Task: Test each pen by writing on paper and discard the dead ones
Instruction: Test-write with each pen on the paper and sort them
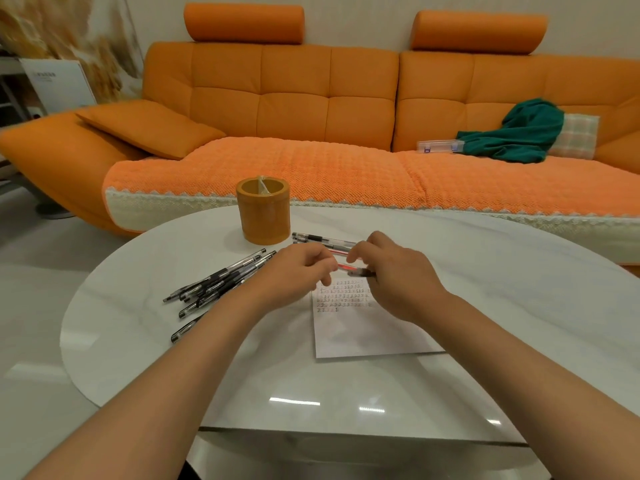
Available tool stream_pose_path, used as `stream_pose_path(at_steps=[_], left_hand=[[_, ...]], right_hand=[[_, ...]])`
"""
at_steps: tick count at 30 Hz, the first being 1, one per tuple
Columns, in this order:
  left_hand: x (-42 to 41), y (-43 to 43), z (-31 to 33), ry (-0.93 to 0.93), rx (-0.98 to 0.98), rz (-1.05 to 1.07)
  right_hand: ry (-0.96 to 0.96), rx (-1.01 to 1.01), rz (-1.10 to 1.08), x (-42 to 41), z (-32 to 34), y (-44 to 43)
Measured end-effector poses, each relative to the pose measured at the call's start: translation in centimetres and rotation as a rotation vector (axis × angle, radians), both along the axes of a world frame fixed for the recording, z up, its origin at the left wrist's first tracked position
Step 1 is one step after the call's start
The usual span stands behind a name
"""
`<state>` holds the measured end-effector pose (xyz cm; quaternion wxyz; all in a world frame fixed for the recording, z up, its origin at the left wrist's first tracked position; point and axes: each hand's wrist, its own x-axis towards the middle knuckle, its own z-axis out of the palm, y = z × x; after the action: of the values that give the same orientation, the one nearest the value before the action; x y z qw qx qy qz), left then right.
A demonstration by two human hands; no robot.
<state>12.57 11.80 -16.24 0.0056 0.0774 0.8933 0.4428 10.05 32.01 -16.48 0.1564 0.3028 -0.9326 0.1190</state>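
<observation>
Pen point(347, 268) (red-inked) pinched between left hand point(298, 270) and right hand point(394, 270).

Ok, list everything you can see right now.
table: one, white
paper: one, white, marked, table centre
red pen: one, red ink, black end, held above the paper
pen pile: several, black and clear, left of the paper
pen holder: one, orange-yellow, table's far side
far pens: at least two, clear, beside the pen holder
sofa: one, orange, behind the table
green cloth: one, on sofa's right
clear box: one, beside the cloth
checked cushion: one, behind the cloth
left hand, right hand: both pinch the red pen
</observation>
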Motion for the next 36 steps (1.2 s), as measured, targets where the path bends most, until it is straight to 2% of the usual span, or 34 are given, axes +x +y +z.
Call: stream_pose_path(at_steps=[5,11,15,19,23,30,36], left_hand=[[1.3,0.4,0.8,-0.034,0.066,-0.082],[1.7,-0.6,0.8,-0.056,0.060,-0.059],[1.9,-2.2,1.1,-0.077,-0.085,-0.010],[1.8,-4.8,0.6,0.000,-0.455,0.195],[2.4,-6.9,0.4,-0.049,-0.699,0.254],[3.1,-7.8,0.0,-0.064,-0.779,0.242],[2.9,-7.8,-0.6,-0.012,-0.778,0.244]], right_hand=[[-0.045,0.214,-0.140,0.3,0.2,-1.0],[-0.041,0.213,-0.072,0.9,-0.3,-2.0],[-0.084,0.181,-0.077,1.1,-0.1,-3.1],[-0.119,0.182,-0.103,1.3,-0.3,-4.2],[-0.166,0.160,-0.112,1.1,-0.3,-5.6],[-0.297,0.040,-0.070,0.0,-1.0,-7.8],[-0.350,0.136,-0.074,-2.7,-1.9,-8.8]])
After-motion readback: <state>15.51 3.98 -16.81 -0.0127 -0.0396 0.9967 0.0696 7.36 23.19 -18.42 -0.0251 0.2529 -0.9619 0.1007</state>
